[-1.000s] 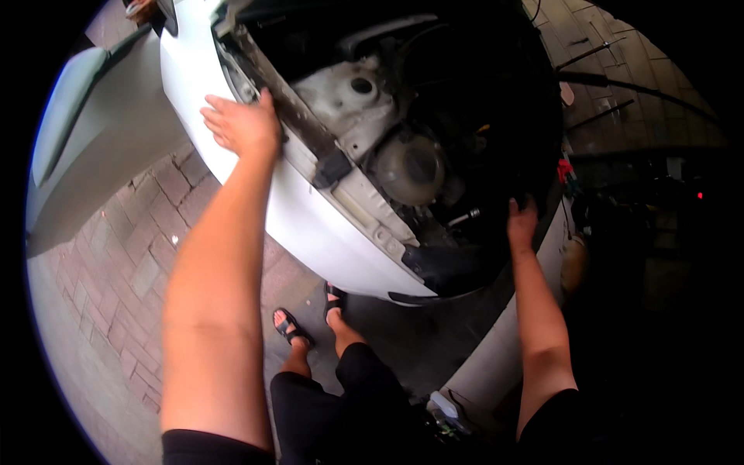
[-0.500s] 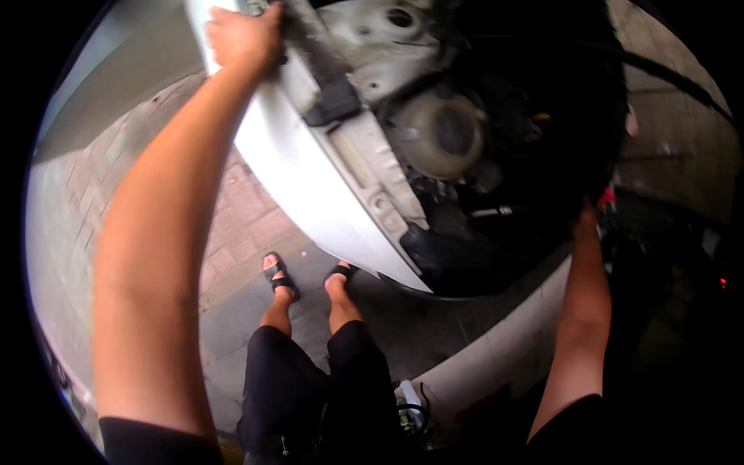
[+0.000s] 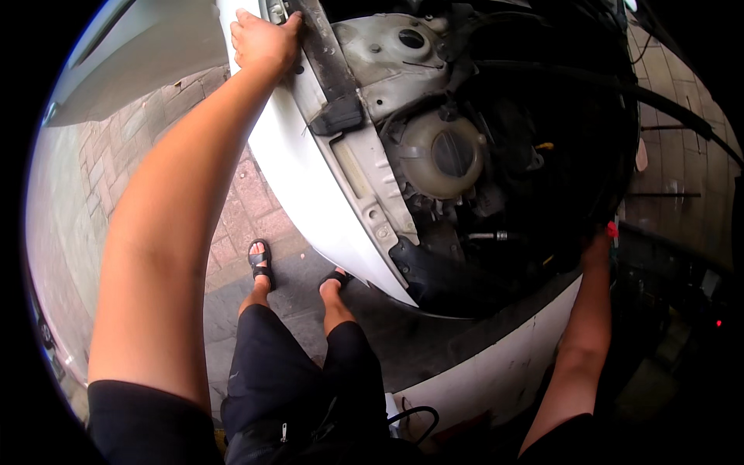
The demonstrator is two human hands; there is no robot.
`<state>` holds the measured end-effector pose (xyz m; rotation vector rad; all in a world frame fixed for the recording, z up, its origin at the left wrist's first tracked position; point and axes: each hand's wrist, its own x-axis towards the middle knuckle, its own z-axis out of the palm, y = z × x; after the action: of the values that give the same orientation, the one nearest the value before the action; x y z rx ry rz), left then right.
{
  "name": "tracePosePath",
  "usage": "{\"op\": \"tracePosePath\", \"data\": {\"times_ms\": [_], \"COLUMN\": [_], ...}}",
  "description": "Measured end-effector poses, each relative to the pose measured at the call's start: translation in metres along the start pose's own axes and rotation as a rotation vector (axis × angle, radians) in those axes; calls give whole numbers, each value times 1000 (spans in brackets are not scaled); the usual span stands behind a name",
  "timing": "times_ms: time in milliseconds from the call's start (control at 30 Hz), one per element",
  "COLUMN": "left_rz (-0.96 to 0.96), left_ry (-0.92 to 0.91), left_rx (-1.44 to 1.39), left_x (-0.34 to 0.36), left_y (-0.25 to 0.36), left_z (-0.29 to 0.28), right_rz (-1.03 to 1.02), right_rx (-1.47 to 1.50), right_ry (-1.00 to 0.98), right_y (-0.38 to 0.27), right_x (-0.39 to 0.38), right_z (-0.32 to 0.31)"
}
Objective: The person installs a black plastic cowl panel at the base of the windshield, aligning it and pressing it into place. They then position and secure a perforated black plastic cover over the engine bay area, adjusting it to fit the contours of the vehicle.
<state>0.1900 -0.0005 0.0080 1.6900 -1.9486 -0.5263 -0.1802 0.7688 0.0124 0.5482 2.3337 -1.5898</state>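
My left hand (image 3: 265, 40) rests on the upper edge of a white car fender (image 3: 291, 167), thumb spread away from the fingers. Beside it runs a grey metal rail with a black rubber block (image 3: 338, 115). At the front of the engine bay, my right hand (image 3: 595, 236) is deep in shadow and its fingers are hidden. A small red object (image 3: 611, 230) shows right beside it; I cannot make out whether the hand touches it. Between my arms sits a yellowed round reservoir (image 3: 422, 159) with a black cap (image 3: 455, 153). A silver metal rod-like piece (image 3: 488, 235) lies lower in the bay.
A pale bumper-like panel (image 3: 496, 341) curves close by my legs, with a black cable (image 3: 422, 411) near it. My sandalled feet stand on dark paving beside brick paving (image 3: 252, 190). Another grey vehicle body (image 3: 147, 62) is at the upper left. A black hose (image 3: 674, 105) crosses at right.
The view has shifted slightly and become sharper. My left hand stays on the fender. My right hand stays in about the same dark spot by the red object.
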Motion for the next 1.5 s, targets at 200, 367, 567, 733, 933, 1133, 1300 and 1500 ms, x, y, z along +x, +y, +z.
{"op": "tracePosePath", "data": {"times_ms": [200, 367, 567, 733, 933, 1133, 1300, 1500], "left_rz": [-31, 29, 150, -58, -360, -514, -765, -748], "left_ry": [-125, -226, -966, -1483, -1722, -1947, -1868, -1599], "left_rx": [-57, -243, -484, -289, -574, -1006, -1288, -1309], "left_x": [-2, 20, -74, -92, -70, -51, -7, 42], "left_y": [-1, -36, -116, -191, -198, -117, -79, -119], "left_z": [16, 6, -108, -258, -336, -377, -442, -498], "right_rz": [-312, -214, -311, -275, -207, -248, -220, -356], "right_rx": [-118, 263, -93, -42, -37, -253, -299, -341], "right_ry": [68, 353, 364, 242, 187, -38, -300, -437], "right_y": [-10, -16, 15, -12, 1, -29, -59, -122], "right_x": [-51, -220, -486, -735, -883, -878, -819, -781], "right_z": [-109, -78, -197, -225, -223, -186, -167, -111]}}
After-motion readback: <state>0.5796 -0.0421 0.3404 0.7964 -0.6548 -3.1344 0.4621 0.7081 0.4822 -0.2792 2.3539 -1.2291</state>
